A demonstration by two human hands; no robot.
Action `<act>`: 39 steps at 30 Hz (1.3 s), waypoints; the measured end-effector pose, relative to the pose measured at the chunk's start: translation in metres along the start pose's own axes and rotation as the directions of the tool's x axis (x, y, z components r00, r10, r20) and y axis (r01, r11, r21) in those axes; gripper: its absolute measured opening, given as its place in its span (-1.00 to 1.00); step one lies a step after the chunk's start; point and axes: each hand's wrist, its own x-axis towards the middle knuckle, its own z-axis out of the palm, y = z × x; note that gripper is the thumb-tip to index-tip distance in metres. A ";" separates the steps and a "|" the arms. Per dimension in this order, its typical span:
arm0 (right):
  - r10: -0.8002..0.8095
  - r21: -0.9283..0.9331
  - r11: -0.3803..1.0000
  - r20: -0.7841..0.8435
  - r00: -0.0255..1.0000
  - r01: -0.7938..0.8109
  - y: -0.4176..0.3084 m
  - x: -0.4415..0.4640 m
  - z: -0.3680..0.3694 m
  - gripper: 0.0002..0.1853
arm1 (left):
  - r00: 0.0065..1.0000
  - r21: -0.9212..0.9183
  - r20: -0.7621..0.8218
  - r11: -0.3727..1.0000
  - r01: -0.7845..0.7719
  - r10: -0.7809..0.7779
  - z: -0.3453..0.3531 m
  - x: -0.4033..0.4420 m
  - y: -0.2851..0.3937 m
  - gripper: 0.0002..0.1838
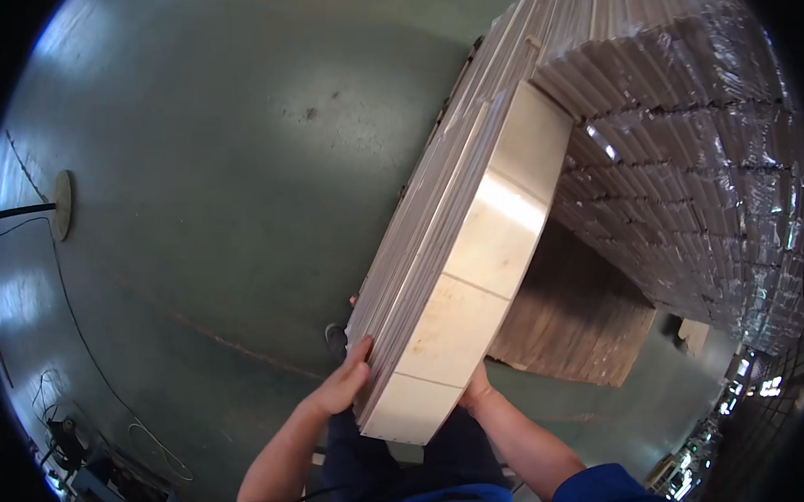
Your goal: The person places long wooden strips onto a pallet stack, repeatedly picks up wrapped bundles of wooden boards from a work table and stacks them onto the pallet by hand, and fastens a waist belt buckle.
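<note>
A stack of long, thin boards (470, 317) extends away from my body, its pale wood-coloured top face crossed by dark lines. My left hand (347, 381) presses against the left side of the stack near its close end, fingers pointing forward along the board edges. On the opposite side, my right hand (477, 386) holds the stack's edge, with most of its fingers hidden behind the boards. Between both hands, the near end of the stack sits just above my legs.
A large pile of similar boards in clear plastic wrap (684, 165) rises at the right. Below it lies a brown wooden sheet (578, 335) on the green floor (243, 199). At the left are a round stand base (63, 206) and a thin cable (80, 327).
</note>
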 end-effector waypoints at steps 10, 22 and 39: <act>-0.441 -0.136 0.889 0.011 0.898 0.438 -0.234 0.085 0.085 -0.14 | 0.940 0.114 -0.135 0.947 -0.301 0.315 -0.010 0.272 0.180 -0.23; -0.540 -0.231 0.812 0.049 0.840 0.536 -0.273 0.156 0.079 -0.20 | 0.946 0.187 0.063 0.928 -0.323 0.317 0.011 0.399 0.220 -0.04; -0.504 -0.337 0.817 -0.023 0.863 0.468 -0.281 0.149 0.095 -0.18 | 0.876 0.114 0.068 0.868 -0.483 0.478 0.019 0.436 0.235 -0.34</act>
